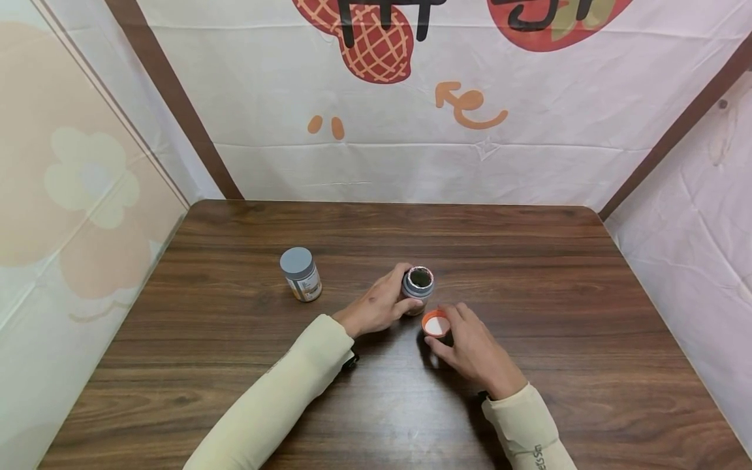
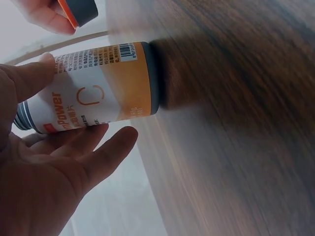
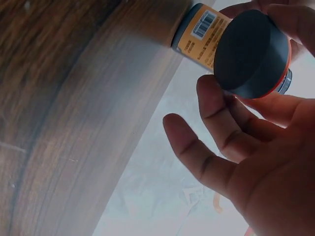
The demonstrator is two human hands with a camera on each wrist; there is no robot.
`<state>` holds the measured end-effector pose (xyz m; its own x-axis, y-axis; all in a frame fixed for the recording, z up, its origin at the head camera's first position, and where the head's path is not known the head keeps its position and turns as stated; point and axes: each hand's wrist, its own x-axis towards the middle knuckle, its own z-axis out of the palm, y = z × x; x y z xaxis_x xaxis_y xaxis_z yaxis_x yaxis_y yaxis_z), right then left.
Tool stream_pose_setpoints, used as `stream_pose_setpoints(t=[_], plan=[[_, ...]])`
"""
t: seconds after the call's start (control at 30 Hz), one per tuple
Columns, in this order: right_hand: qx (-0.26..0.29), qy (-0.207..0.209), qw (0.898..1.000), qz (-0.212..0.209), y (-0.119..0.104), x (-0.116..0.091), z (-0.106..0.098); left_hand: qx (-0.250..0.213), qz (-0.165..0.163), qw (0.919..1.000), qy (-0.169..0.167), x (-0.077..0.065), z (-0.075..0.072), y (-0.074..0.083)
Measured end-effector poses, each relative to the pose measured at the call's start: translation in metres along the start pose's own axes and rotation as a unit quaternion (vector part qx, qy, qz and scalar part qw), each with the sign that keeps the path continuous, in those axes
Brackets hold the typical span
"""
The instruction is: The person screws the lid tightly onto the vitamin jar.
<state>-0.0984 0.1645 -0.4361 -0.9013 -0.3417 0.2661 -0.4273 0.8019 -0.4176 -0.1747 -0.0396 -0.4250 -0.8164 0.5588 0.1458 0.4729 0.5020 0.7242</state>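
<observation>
My left hand (image 1: 382, 301) grips an uncapped supplement bottle (image 1: 418, 287) round its upper part; dark contents show through the mouth. In the left wrist view its white and orange label (image 2: 103, 86) faces the camera, and the bottle's dark base is close over the table. Beside it, my right hand (image 1: 470, 343) pinches a screw cap (image 1: 436, 324) between thumb and fingers. The cap is dark grey outside with an orange rim and a white inside, which faces up in the head view. In the right wrist view the cap (image 3: 251, 54) overlaps the bottle behind it.
A second bottle (image 1: 301, 274) with its grey lid on stands upright on the wooden table (image 1: 235, 352), left of my left hand. Printed fabric (image 1: 264, 163) hangs behind the table's far edge and along both sides.
</observation>
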Motion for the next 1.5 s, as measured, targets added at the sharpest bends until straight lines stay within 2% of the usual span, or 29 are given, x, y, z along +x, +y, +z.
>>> stream_pose_setpoints(t=[0.23, 0.47, 0.93, 1.5], plan=[[0.027, 0.024, 0.999, -0.007, 0.001, 0.002, -0.002, -0.011, -0.018, 0.9996, -0.019, -0.006, -0.006, 0.001], [0.023, 0.049, 0.998, -0.013, 0.003, 0.004, -0.005, 0.000, -0.015, 0.9996, -0.025, -0.010, -0.009, 0.001], [0.023, 0.046, 0.998, 0.022, 0.002, 0.006, -0.009, 0.009, -0.015, 0.9992, -0.036, -0.020, -0.017, 0.000], [0.011, 0.080, 0.996, -0.022, 0.004, 0.012, -0.013, 0.008, -0.003, 0.9993, -0.038, -0.027, -0.026, -0.003]])
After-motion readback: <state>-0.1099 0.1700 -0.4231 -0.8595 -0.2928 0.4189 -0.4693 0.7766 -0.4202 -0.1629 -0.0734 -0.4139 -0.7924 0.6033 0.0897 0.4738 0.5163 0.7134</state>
